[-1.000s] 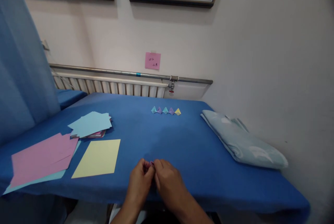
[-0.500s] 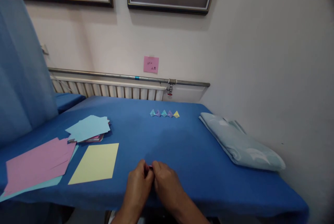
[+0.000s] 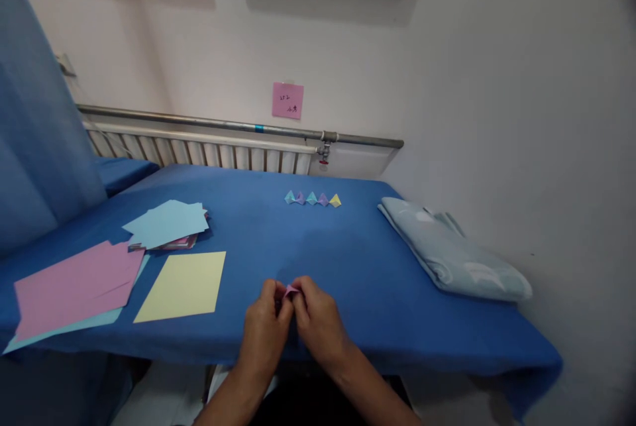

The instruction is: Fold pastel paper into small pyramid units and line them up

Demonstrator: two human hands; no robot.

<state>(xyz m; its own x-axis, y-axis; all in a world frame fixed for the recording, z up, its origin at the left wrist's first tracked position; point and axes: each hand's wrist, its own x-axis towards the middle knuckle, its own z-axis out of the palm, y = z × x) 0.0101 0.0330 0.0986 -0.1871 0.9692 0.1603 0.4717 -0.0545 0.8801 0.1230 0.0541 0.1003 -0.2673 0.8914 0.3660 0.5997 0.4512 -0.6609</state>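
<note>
A small folded piece of pink paper is pinched between the fingertips of both hands, over the front part of the blue-covered table. My left hand is closed on its left side, and my right hand grips it from the right. Fingers hide most of its shape; only a pink pointed part shows between them. Farther back, a row of several small folded paper pieces in light blue, purple and yellow stands on the cover. To the left of my hands lies a flat yellow sheet.
Pink sheets lie at the left over light blue ones. Behind them is a stack of light blue paper. A folded pale blanket sits at the right. A radiator and pipe line the wall; a blue curtain hangs left.
The view has tilted down, so the scene sits higher in the picture. More of the pink paper now shows between my fingertips. Both hands still hold it.
</note>
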